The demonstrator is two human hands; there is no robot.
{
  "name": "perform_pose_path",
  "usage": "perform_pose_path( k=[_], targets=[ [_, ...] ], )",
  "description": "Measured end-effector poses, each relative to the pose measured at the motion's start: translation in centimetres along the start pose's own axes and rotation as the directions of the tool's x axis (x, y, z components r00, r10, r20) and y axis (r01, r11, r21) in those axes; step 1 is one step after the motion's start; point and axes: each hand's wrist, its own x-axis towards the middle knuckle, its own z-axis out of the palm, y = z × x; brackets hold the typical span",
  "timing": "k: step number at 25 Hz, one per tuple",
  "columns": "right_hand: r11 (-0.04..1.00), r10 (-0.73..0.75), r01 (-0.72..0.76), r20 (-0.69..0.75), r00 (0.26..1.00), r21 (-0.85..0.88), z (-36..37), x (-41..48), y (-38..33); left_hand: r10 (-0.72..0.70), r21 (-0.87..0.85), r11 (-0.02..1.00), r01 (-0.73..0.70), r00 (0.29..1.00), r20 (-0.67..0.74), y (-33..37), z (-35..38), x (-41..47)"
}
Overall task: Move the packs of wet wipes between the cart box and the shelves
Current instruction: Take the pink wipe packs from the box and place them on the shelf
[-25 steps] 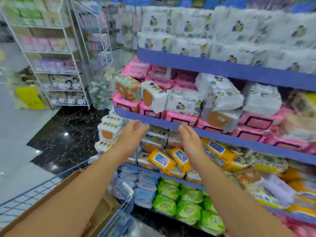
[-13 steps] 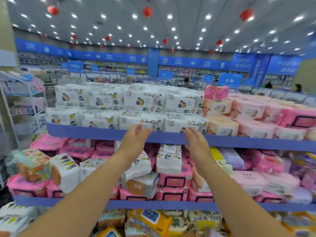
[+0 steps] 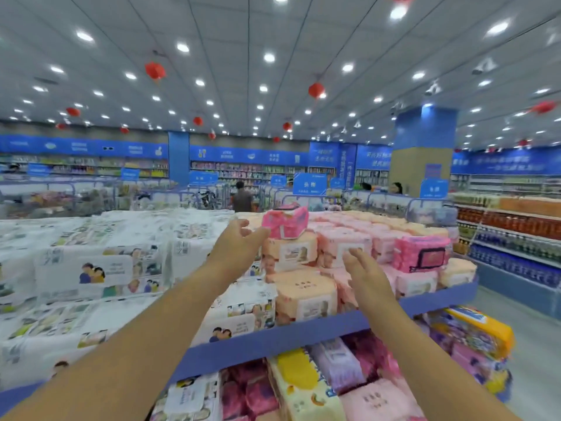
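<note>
The white packs (image 3: 100,268) at the left end of the shelf (image 3: 303,335) wear soft, crinkled plastic film with a faint sheen, and so does the pink pack (image 3: 285,221) on top. The shelf's blue front edge looks smooth and matt. The ceiling panels (image 3: 212,25) are smooth and slightly glossy.

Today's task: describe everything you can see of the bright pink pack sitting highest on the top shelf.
The pink pack is a soft block in bright pink plastic-looking wrap, with a paler flap on top and a white strip on its front; the print is blurred. It sits tilted on a peach pack, above all others. The open left hand nears its lower left corner; contact is unclear.
</note>
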Motion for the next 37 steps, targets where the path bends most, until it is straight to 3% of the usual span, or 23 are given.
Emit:
perform_pose_path(
  k=[4,8,10,13,17,20,21,23,24,26,28,29,33,37],
  targets=[
    [0.999,0.05,-0.051,-0.077,0.996,-0.015,-4.3,4.9,2.9,-0.111,0.05,0.992,0.112,0.994,-0.021,1.7,3.4,7.0],
    [0.999,0.033,-0.035,-0.114,0.993,-0.015,-8.9,9.9,5.2,-0.368,-0.2,0.902,0.382,0.924,0.102,2.9,7.9,12.0],
    [0.999,-0.002,-0.002,-0.126,0.992,-0.034,-11.4,12.7,5.8,-0.456,-0.243,0.855,0.459,0.887,0.07,3.2,10.4,14.1],
    [0.993,-0.072,0.056,-0.164,0.984,-0.104,-15.9,16.8,6.9,-0.498,-0.317,0.83,0.459,0.866,-0.047,3.7,13.7,16.3],
    [0.912,-0.174,0.048,-0.277,0.945,-0.408,-23.1,22.0,9.6,-0.511,-0.359,0.826,0.436,0.846,-0.149,3.0,16.3,18.7],
    [0.887,-0.129,-0.007,-0.262,0.956,-0.461,-26.4,25.0,11.9,-0.479,-0.33,0.858,0.393,0.845,-0.24,2.1,17.2,19.1],
    [0.9,-0.074,-0.035,-0.231,0.97,-0.435,-27.0,26.0,12.9,-0.463,-0.302,0.873,0.384,0.848,-0.258,1.4,17.5,19.6],
    [0.945,0.066,-0.103,-0.129,0.989,-0.311,-27.8,27.9,15.5,-0.475,-0.267,0.879,0.395,0.779,-0.409,0.8,18.1,18.7],
    [0.964,0.123,-0.136,-0.074,0.99,-0.226,-27.9,28.6,16.6,-0.412,-0.215,0.911,0.352,0.763,-0.498,0.5,18.7,18.0],
    [0.973,0.202,-0.201,0.005,0.979,-0.117,-27.8,30.4,18.8,-0.171,-0.024,0.981,0.192,0.798,-0.578,0.4,20.5,15.9],
    [0.974,0.222,-0.217,0.067,0.973,-0.065,-27.8,30.9,19.6,0.021,0.144,0.987,0.072,0.83,-0.557,-0.2,22.3,14.9],
    [0.975,0.222,-0.218,0.105,0.969,-0.049,-27.9,30.7,19.4,0.045,0.182,0.981,0.066,0.838,-0.544,-0.4,23.0,14.6],
    [0.973,0.23,-0.219,0.338,0.913,-0.071,-29.4,30.7,18.7,-0.166,-0.044,0.985,0.164,0.873,-0.459,-1.1,23.7,15.0],
    [0.991,0.117,-0.137,0.502,0.857,0.002,-27.8,29.9,17.5,-0.196,-0.173,0.977,0.128,0.859,-0.473,-1.6,23.1,15.7]
  ],
)
